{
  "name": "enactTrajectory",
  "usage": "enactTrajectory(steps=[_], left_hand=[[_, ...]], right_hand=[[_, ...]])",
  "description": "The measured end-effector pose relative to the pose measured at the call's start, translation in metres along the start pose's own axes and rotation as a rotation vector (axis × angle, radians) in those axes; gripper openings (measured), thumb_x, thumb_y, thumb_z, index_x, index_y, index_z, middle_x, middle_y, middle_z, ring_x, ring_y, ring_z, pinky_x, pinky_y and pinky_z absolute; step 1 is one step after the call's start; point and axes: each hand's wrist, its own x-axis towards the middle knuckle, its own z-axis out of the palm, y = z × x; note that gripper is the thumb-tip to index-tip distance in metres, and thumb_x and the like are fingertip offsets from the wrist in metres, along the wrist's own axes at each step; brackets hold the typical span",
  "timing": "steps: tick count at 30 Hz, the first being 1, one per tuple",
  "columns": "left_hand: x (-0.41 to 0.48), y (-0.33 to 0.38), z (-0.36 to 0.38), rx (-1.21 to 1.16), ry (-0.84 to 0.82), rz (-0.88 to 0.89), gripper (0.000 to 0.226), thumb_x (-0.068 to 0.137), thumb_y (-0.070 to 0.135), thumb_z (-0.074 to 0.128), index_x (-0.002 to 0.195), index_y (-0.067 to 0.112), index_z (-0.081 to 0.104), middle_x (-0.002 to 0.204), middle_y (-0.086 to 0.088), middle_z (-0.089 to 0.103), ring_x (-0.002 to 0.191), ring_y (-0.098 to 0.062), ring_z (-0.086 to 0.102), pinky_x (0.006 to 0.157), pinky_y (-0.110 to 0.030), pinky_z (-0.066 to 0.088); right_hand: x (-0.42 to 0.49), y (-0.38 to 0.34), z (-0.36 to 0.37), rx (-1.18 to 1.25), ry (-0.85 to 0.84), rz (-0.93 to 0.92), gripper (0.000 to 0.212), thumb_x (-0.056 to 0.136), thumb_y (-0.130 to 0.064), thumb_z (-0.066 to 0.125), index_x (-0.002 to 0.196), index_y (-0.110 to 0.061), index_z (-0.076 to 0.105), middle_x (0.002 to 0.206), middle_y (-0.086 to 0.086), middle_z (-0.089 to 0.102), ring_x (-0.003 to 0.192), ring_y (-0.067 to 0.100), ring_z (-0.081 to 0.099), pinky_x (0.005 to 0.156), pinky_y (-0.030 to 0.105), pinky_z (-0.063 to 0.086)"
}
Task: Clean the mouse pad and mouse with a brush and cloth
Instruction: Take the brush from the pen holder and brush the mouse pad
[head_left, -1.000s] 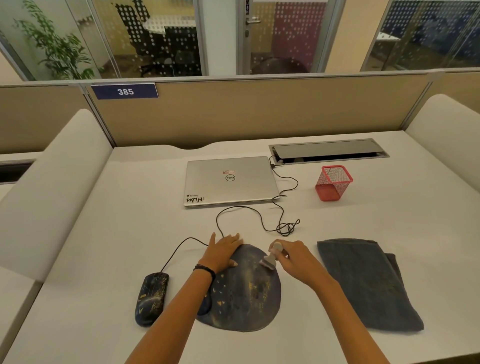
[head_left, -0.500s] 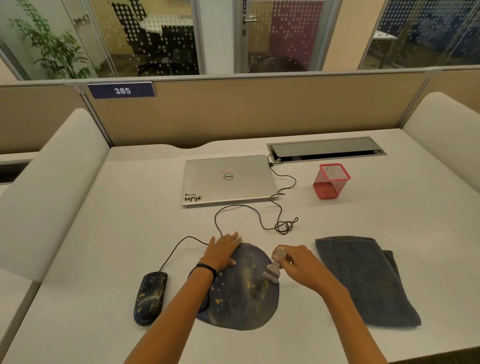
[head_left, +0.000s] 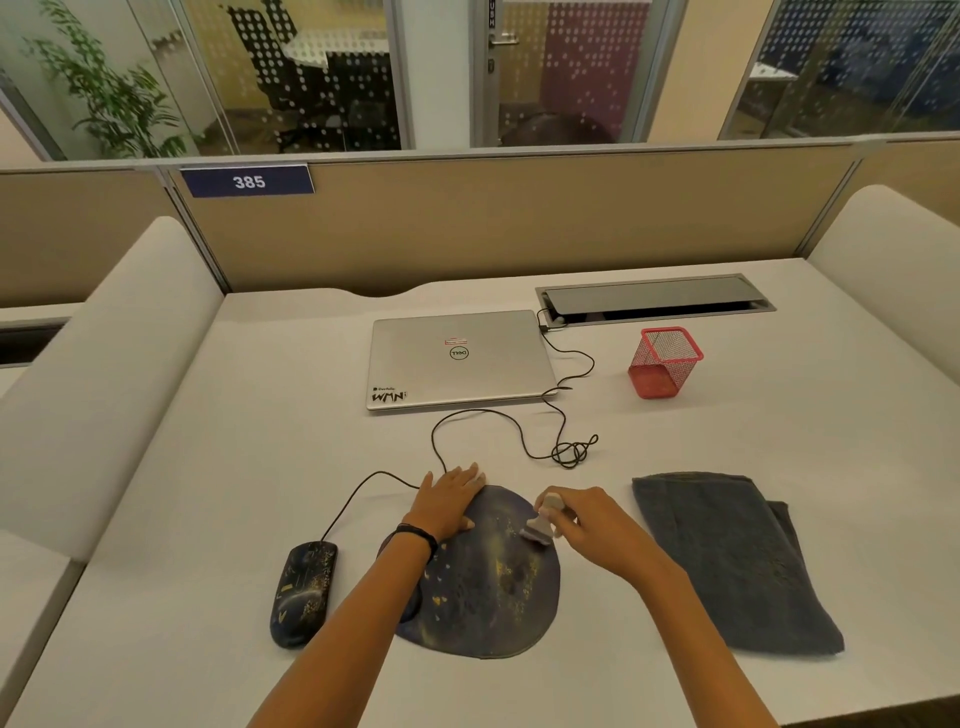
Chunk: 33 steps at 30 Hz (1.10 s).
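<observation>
Office: numbered cubicle partition (head_left: 467, 218), laptop (head_left: 457, 358), glass-walled meeting rooms behind

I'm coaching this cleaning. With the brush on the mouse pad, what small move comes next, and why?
Probably sweep the brush toward the near edge of the mouse pad. The right hand grips it with bristles on the pad's far right part, the left hand rests flat on the far left edge, and most of the pad lies nearer.

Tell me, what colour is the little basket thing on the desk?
Red. The mesh pen holder shows clearly in the head view, right of the laptop.
</observation>
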Motion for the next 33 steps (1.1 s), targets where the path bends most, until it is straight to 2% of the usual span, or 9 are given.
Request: enactTrajectory(steps=[4, 10, 13, 16, 21, 23, 27, 29, 33], left_hand=[[0.0, 0.0, 0.0, 0.003, 0.003, -0.002, 0.071, 0.094, 0.028, 0.053, 0.15, 0.019, 0.01, 0.159, -0.001, 0.002, 0.146, -0.024, 0.008, 0.116, -0.053, 0.01], [0.0, 0.0, 0.0, 0.01, 0.007, -0.009, 0.071, 0.093, 0.028, 0.053, 0.15, 0.019, 0.01, 0.159, -0.001, 0.001, 0.146, -0.024, 0.008, 0.115, -0.054, 0.009], [0.0, 0.0, 0.001, -0.003, 0.001, -0.005, 0.072, 0.093, 0.028, 0.054, 0.15, 0.019, 0.011, 0.159, -0.001, 0.002, 0.146, -0.024, 0.008, 0.115, -0.055, 0.009], [-0.001, 0.001, 0.0, -0.005, -0.001, -0.01, 0.072, 0.093, 0.027, 0.053, 0.15, 0.018, 0.011, 0.159, -0.001, 0.001, 0.146, -0.023, 0.007, 0.115, -0.055, 0.008], [-0.001, 0.0, -0.001, -0.006, -0.006, -0.008, 0.071, 0.094, 0.027, 0.052, 0.15, 0.018, 0.01, 0.159, -0.001, 0.0, 0.146, -0.023, 0.006, 0.115, -0.055, 0.007], [-0.001, 0.001, -0.001, -0.009, -0.008, -0.008, 0.071, 0.093, 0.027, 0.053, 0.15, 0.019, 0.01, 0.159, -0.001, 0.001, 0.146, -0.023, 0.006, 0.115, -0.055, 0.006], [-0.002, 0.0, -0.001, 0.0, -0.001, -0.01, 0.071, 0.094, 0.028, 0.052, 0.15, 0.018, 0.01, 0.159, -0.001, 0.001, 0.146, -0.023, 0.006, 0.115, -0.055, 0.007], [-0.002, 0.0, -0.001, 0.005, 0.003, -0.009, 0.071, 0.094, 0.028, 0.052, 0.15, 0.018, 0.01, 0.159, -0.001, 0.001, 0.146, -0.023, 0.007, 0.115, -0.055, 0.008], [-0.002, 0.001, -0.001, 0.003, 0.007, -0.013, 0.071, 0.093, 0.027, 0.053, 0.15, 0.018, 0.011, 0.159, -0.001, 0.002, 0.146, -0.023, 0.007, 0.115, -0.055, 0.008]], right_hand=[[0.001, 0.0, -0.001, -0.012, -0.099, 0.029, 0.021, 0.096, -0.03, 0.045, 0.101, -0.021, 0.062, 0.101, 0.002, 0.067, 0.081, 0.013, 0.06, 0.079, 0.03, 0.051], [0.003, -0.003, -0.002, 0.026, -0.009, -0.005, 0.021, 0.096, -0.03, 0.043, 0.099, -0.021, 0.062, 0.093, 0.003, 0.069, 0.081, 0.017, 0.063, 0.076, 0.032, 0.051], [0.002, 0.0, 0.002, 0.005, -0.097, 0.023, 0.022, 0.096, -0.029, 0.044, 0.101, -0.019, 0.063, 0.098, 0.003, 0.067, 0.082, 0.013, 0.059, 0.076, 0.027, 0.048], [0.001, -0.001, 0.0, 0.001, -0.147, 0.014, 0.023, 0.096, -0.029, 0.045, 0.101, -0.017, 0.064, 0.097, 0.004, 0.068, 0.085, 0.017, 0.061, 0.078, 0.029, 0.05], [0.007, -0.006, -0.001, 0.05, 0.056, -0.021, 0.023, 0.097, -0.029, 0.043, 0.102, -0.02, 0.064, 0.091, -0.003, 0.067, 0.081, 0.012, 0.06, 0.076, 0.023, 0.048], [0.009, -0.003, 0.002, 0.048, 0.056, -0.008, 0.023, 0.097, -0.029, 0.042, 0.098, -0.02, 0.063, 0.09, -0.001, 0.068, 0.081, 0.015, 0.06, 0.077, 0.028, 0.049], [0.011, 0.001, 0.002, -0.004, -0.065, 0.029, 0.023, 0.095, -0.031, 0.044, 0.093, -0.02, 0.064, 0.089, 0.003, 0.069, 0.082, 0.017, 0.062, 0.078, 0.035, 0.05], [0.013, -0.002, -0.002, -0.008, -0.064, 0.026, 0.023, 0.095, -0.03, 0.044, 0.095, -0.018, 0.064, 0.091, 0.004, 0.069, 0.082, 0.018, 0.062, 0.077, 0.03, 0.05], [0.024, -0.012, -0.006, 0.059, 0.105, -0.014, 0.024, 0.097, -0.023, 0.043, 0.104, -0.015, 0.064, 0.094, 0.001, 0.067, 0.077, 0.005, 0.056, 0.069, 0.007, 0.038]])
